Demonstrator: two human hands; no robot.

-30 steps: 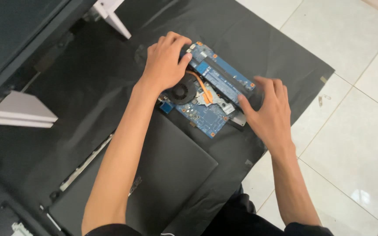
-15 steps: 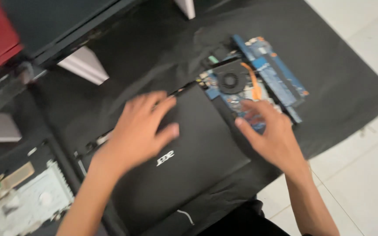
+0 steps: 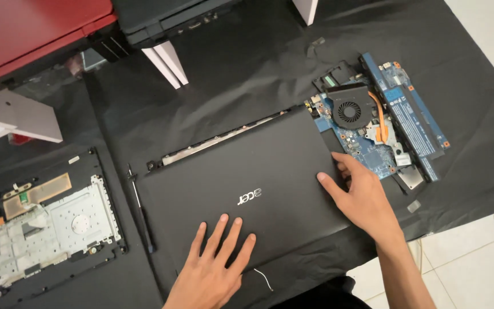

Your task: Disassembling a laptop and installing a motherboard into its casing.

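Observation:
A black laptop lid panel (image 3: 247, 171) lies flat on a black cloth, with a metal hinge strip along its far edge. My left hand (image 3: 212, 266) rests palm down on the panel's near edge, fingers spread. My right hand (image 3: 361, 194) touches the panel's right edge with its fingertips. Just beyond the right hand lies a blue laptop motherboard (image 3: 367, 134) with a round black fan (image 3: 349, 110) and a copper heat pipe. Neither hand grips anything.
A thin screwdriver (image 3: 142, 212) lies left of the panel. A laptop base frame with bare metal plate (image 3: 47, 223) sits at the left. A red laptop (image 3: 30, 28) and a black laptop (image 3: 167, 17) lie at the back, with white stands (image 3: 164, 63). White floor tiles (image 3: 475, 257) show at right.
Both hands left the motherboard and came down onto the black lid panel. The view shifted left, so the base frame and red laptop now show.

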